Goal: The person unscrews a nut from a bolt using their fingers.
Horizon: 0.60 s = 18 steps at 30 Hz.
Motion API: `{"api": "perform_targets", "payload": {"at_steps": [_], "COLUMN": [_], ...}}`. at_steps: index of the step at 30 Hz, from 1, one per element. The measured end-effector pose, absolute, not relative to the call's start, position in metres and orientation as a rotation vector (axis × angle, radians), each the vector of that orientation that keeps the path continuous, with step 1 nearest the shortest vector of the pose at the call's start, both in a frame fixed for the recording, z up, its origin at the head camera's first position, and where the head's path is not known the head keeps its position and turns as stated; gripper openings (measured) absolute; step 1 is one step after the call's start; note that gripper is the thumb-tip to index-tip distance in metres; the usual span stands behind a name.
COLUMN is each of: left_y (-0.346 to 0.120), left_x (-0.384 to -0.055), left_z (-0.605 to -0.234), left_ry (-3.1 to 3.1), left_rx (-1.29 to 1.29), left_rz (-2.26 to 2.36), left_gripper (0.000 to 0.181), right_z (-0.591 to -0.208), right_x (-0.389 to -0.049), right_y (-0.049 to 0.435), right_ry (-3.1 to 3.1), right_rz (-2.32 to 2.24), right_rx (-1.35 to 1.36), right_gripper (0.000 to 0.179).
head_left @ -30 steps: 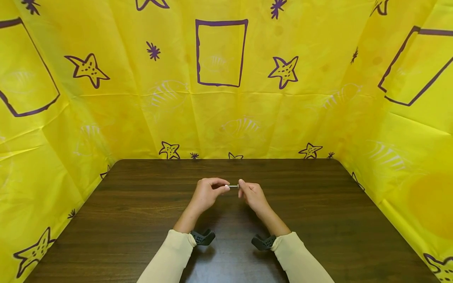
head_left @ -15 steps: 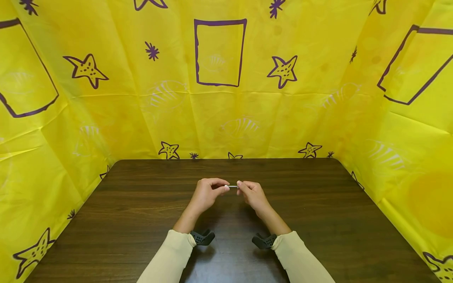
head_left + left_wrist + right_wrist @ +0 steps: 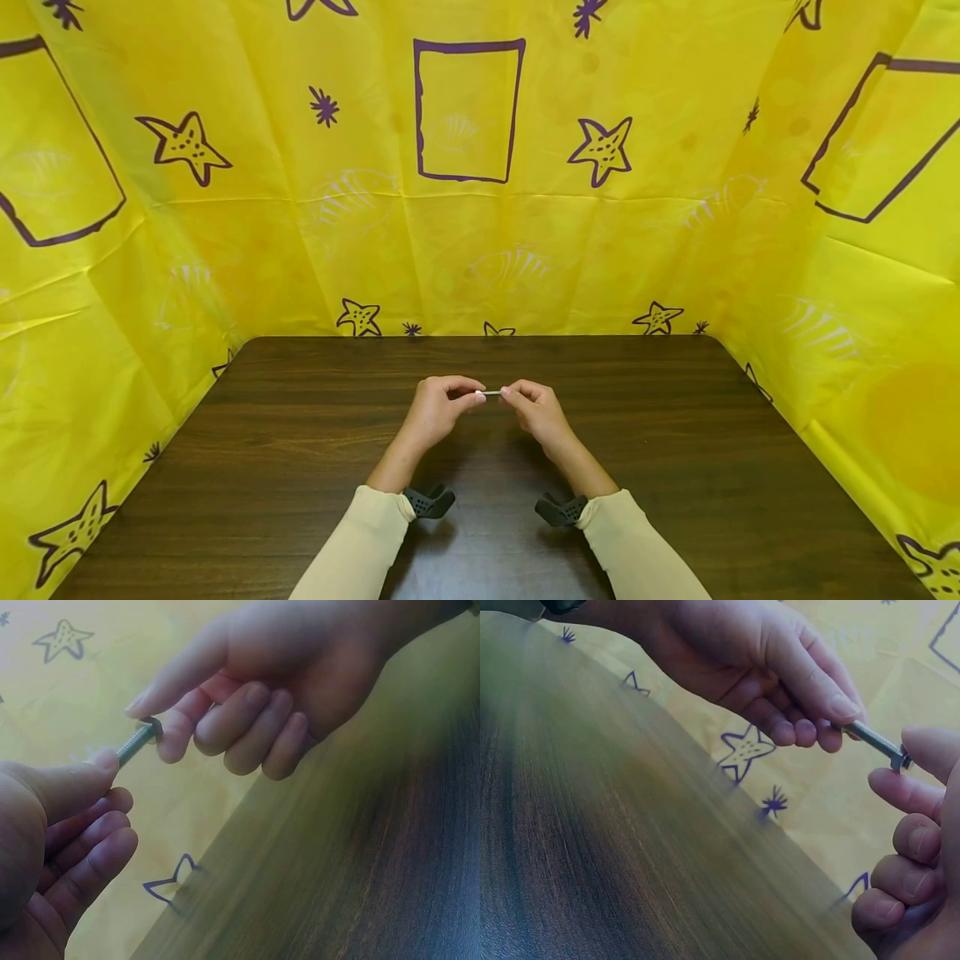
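A slim silver threaded bolt (image 3: 491, 392) is held level above the table, between the two hands. My left hand (image 3: 435, 412) pinches one end of it between thumb and fingers, hiding that end. Toward the other end sits a nut (image 3: 897, 760), with a short bit of metal showing past it in the right wrist view. The thumb and index finger of my right hand (image 3: 543, 417) pinch at this nut from either side, while its other fingers curl into the palm. In the left wrist view the thread shows along the bolt (image 3: 135, 745) between the hands.
Beneath the hands lies a dark wood-grain table (image 3: 300, 467). Yellow cloth (image 3: 465, 250) printed with purple starfish and pale fish rises behind and on both sides. Each wrist wears a dark band, such as the left band (image 3: 430, 502).
My right thumb and fingers have shifted slightly left and now cover the nut in the head view, where it showed earlier. My left hand keeps its place and its pinch on the bolt.
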<state>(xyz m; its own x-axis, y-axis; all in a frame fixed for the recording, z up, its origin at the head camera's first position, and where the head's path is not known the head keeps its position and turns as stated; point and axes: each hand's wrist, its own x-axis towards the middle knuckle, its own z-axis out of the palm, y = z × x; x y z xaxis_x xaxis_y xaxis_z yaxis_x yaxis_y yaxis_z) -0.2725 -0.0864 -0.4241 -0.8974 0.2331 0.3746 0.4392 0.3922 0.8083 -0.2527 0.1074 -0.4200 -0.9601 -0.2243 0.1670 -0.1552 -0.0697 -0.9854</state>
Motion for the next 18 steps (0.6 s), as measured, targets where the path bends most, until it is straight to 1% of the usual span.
{"api": "perform_targets", "payload": {"at_steps": [10, 18], "left_y": [-0.0869, -0.0871], "left_x": [-0.2734, -0.2735], "left_z": [-0.4245, -0.4243], "left_ry": [-2.454, -2.454], "left_rx": [-0.567, -0.557], "left_rz": [-1.516, -1.526], "left_gripper": [0.009, 0.007], "right_z": [-0.4234, -0.4245], "right_x": [-0.2546, -0.256], "right_y": [0.1083, 0.109], "right_ry": [2.137, 2.176], "right_rz": [-2.247, -2.256], "right_rx": [-0.504, -0.588], "right_gripper": [0.021, 0.026]}}
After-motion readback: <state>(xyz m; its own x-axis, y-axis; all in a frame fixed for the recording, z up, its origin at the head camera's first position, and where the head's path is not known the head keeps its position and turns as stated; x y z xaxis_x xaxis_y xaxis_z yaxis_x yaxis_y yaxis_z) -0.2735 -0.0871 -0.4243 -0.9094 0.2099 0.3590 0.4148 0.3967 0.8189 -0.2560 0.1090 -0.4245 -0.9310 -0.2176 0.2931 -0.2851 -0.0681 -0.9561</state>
